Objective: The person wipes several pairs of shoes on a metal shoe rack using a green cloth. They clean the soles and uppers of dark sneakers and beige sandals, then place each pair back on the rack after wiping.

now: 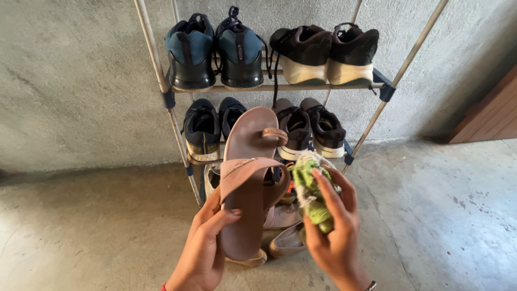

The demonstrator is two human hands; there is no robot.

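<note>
Holding sandal (249, 183) upright in left hand (203, 253), fingers clenched on heel end, long axis vertical, toe up. Right hand (333, 231) just beside, fingers gripping green cloth (311, 191), touching strap side. Rack (161, 81) behind.

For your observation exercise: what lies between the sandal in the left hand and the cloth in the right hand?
Nothing in hand: the head view shows a narrow gap between sandal and cloth, with only rack shoes showing behind.
</note>
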